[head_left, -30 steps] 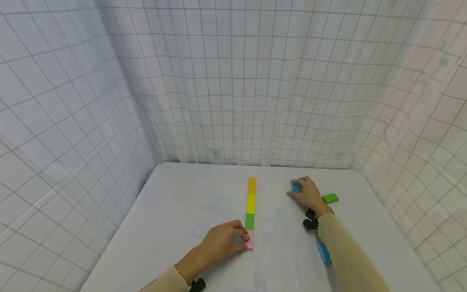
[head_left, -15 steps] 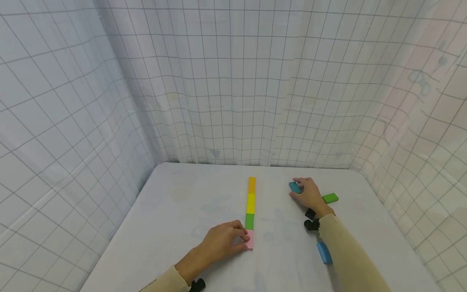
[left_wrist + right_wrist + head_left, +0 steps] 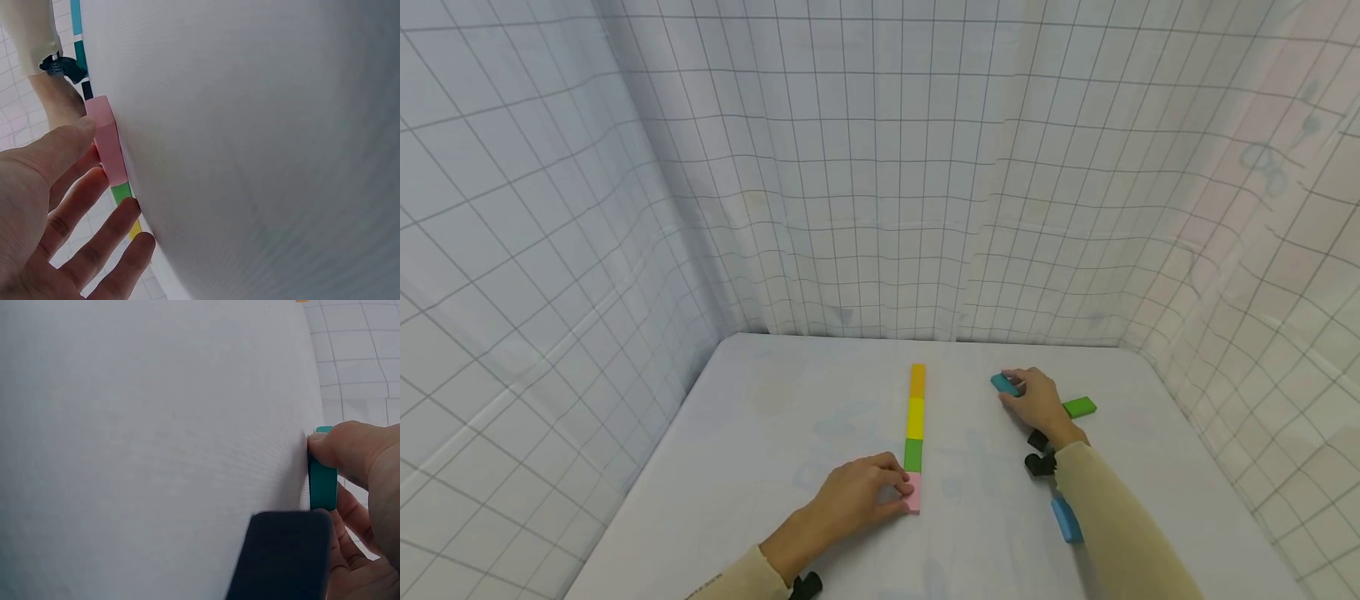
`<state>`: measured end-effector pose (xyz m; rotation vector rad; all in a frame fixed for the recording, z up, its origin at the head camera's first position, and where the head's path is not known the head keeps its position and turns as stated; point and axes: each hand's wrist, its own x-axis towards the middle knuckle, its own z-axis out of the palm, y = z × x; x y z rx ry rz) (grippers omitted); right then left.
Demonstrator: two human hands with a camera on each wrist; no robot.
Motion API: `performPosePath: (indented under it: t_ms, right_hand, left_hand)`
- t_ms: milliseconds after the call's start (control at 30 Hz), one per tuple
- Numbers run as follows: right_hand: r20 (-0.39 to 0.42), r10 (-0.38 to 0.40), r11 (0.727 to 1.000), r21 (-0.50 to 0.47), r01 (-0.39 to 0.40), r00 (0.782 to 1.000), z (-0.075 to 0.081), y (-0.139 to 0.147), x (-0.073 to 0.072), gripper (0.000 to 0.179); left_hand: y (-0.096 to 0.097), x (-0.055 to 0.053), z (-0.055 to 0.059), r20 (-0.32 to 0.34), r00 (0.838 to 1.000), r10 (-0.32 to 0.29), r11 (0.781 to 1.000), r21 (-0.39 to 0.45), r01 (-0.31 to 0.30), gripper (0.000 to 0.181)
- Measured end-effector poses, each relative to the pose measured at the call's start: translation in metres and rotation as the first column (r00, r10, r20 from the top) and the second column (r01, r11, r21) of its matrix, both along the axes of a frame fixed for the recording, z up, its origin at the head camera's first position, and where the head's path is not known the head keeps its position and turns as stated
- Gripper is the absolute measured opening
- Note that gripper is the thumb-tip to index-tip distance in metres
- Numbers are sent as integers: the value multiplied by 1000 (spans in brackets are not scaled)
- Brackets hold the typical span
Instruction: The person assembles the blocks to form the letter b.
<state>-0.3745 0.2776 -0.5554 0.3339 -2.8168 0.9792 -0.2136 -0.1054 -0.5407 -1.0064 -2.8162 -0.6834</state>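
My left hand (image 3: 863, 492) holds a pink block (image 3: 913, 493) between thumb and fingers at the near end of a straight row. Beyond it in the row lie a green block (image 3: 913, 455), a yellow block (image 3: 916, 418) and an orange block (image 3: 918, 381). In the left wrist view the thumb touches the side of the pink block (image 3: 107, 140). My right hand (image 3: 1033, 398) pinches a teal block (image 3: 1004, 384), to the right of the row's far end. In the right wrist view the thumb lies over the teal block (image 3: 323, 484), which is close to the tabletop.
Right of the right hand lies another green block (image 3: 1079, 407). A black block (image 3: 1038, 439) is just below its wrist, and a blue block (image 3: 1067, 521) lies beside the right sleeve. Grid-patterned white curtains (image 3: 880, 208) surround the white table (image 3: 760, 433).
In my right hand the teal block has turned and shows more of itself beyond the fingers. That hand has shifted slightly to the right and nearer. The left hand and the row stay still.
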Motion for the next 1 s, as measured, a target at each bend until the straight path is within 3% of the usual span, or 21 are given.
performPosePath:
  t_ms: [300,400,633,1000]
  right_hand:
    - [-100,14,1000,-3,-14,995,-34,20,-22,48]
    - [-98,17,1000,-12,-18,995,-27,16,-17,47]
    - [-44,19,1000,11,-18,999,5,-2,6,47]
    - [-23,21,1000,23,-20,1000,12,-8,11,46]
  left_hand:
    - [0,-1,-1,19,1000,3,1000,-3,-3,14]
    - [0,-1,-2,12,1000,1,1000,1,-2,14]
    - [-1,-2,0,17,1000,5,1000,-6,-5,14]
    - [2,-2,1,57,998,30,999,19,-32,7]
